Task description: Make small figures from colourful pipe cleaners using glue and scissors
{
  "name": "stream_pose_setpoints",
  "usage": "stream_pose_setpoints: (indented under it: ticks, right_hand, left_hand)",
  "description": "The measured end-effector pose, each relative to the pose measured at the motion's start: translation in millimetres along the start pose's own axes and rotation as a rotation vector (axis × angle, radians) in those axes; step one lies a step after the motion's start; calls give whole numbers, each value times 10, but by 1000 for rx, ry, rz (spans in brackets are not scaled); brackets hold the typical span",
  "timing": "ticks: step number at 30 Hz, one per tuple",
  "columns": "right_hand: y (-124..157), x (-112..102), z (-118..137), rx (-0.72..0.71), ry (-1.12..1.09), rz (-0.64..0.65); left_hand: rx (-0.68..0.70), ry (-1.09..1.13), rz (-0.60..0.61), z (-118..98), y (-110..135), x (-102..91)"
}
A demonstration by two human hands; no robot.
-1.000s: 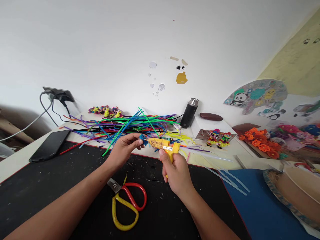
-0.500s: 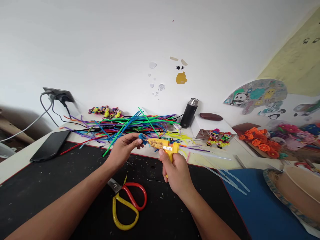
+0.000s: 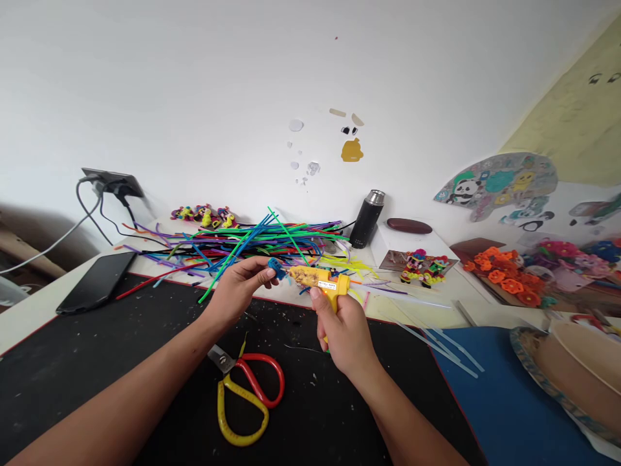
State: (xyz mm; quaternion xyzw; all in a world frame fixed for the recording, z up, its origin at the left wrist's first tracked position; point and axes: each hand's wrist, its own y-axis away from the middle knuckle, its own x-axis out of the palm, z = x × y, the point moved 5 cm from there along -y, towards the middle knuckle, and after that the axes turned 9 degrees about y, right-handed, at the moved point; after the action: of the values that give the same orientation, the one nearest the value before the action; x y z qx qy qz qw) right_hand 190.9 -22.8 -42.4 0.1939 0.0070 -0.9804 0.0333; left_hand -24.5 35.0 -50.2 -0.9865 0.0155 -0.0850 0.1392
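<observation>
My left hand (image 3: 237, 289) pinches a small blue pipe-cleaner piece (image 3: 276, 267) between thumb and fingers. My right hand (image 3: 342, 331) is wrapped round the grip of a yellow glue gun (image 3: 317, 281), index finger on the trigger. The gun's nozzle points left and meets the blue piece. Both are held above the black mat (image 3: 145, 382), just in front of a heap of coloured pipe cleaners (image 3: 242, 246).
Scissors with one red and one yellow handle (image 3: 247, 388) lie on the mat under my hands. A dark phone (image 3: 97, 281) lies at left, a black flask (image 3: 367, 220) behind the heap. Clear glue sticks (image 3: 436, 343), small craft figures (image 3: 424, 266), orange flowers (image 3: 504, 275) sit at right.
The glue gun has shifted slightly up and left against the blue piece. Little else has moved.
</observation>
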Motion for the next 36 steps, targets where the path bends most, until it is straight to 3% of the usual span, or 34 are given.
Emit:
stream_pose_setpoints:
  ticks: [36]
  right_hand:
    - [-17,-23,-1,-8,35,8]
  left_hand:
    - [16,26,-30,-13,-9,-30]
